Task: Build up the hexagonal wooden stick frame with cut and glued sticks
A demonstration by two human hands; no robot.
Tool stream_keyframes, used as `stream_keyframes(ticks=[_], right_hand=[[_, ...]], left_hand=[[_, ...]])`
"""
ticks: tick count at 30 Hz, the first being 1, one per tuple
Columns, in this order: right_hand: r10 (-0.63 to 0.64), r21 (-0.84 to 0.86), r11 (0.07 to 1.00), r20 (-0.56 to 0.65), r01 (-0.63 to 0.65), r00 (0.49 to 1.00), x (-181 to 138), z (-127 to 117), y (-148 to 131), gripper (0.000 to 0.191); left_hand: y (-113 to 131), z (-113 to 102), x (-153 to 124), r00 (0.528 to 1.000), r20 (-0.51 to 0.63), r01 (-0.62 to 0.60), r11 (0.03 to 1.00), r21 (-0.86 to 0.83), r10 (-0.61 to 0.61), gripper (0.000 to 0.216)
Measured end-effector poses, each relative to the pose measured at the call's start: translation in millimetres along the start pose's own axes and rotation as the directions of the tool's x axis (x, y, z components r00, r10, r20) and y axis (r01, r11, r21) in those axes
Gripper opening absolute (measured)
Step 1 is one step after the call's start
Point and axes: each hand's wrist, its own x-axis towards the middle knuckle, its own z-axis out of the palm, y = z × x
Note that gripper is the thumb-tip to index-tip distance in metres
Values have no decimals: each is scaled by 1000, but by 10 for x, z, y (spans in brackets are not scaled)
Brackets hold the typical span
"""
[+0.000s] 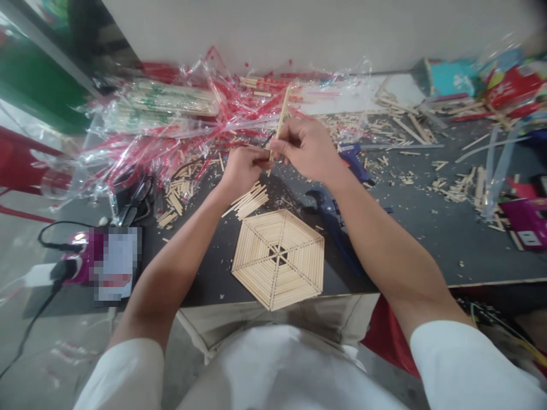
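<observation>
My right hand is closed in a pinch on a thin wooden stick that points up and away from me. My left hand is closed right beside it, fingers meeting the stick's lower end; what it grips is hidden. Below both hands lies a flat hexagon made of glued sticks, at the near edge of the dark tabletop. A small bundle of cut sticks rests just under my left hand.
A blue glue gun lies under my right forearm. Crumpled clear and red plastic wrap with stick packs fills the far left. Stick offcuts litter the right. Black glasses and a magenta device with cables sit left.
</observation>
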Motion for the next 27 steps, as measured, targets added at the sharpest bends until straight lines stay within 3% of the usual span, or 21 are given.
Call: stream_keyframes(ticks=[6,15,27], right_hand=[[7,36,999,8,-7,1000,22,37,50,33],[-35,295,955,11,30,999,73,183,208,24],[20,319,947,15,-24,1000,72,229,174,23]], left_hand=[[-160,57,-5,1000,-2,-8,1000,-24,8,10],[-300,88,14,996,-39,-84,994,-64,82,10],[-261,31,14,996,7,-83,994,-69,84,9]])
